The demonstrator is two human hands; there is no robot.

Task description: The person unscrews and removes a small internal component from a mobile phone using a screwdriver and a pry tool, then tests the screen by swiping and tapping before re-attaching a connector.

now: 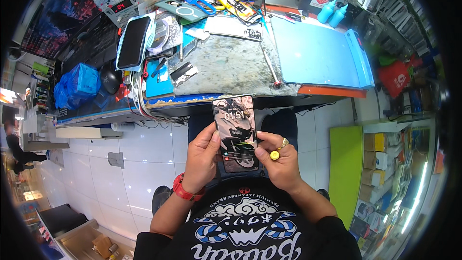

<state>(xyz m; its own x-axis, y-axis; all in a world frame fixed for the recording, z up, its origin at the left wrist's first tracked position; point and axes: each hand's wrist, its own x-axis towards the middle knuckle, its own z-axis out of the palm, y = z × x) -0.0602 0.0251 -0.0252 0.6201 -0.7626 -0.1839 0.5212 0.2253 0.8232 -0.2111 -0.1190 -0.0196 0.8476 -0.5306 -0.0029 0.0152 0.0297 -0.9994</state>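
Observation:
A smartphone (238, 130) with its screen lit, showing a clock over a picture of a motorcycle, is held upright in front of my lap, below the bench edge. My left hand (202, 151) grips its left side, thumb along the edge, a red watch (184, 188) on that wrist. On the opposite side, my right hand (281, 161) pinches the phone's lower right edge between thumb and fingers. A small tool with a round yellow end (275, 155) is tucked in the same hand; its rest is hidden. A gold ring shows on a finger.
The worn bench mat (216, 72) carries a screwdriver (273, 70) and a phone frame (234, 29). A blue pad (315, 50) lies right, a dark phone (134, 42) left. A power supply (118, 7), mouse (110, 78) and blue bag (77, 85) crowd the left. Cables hang below the edge.

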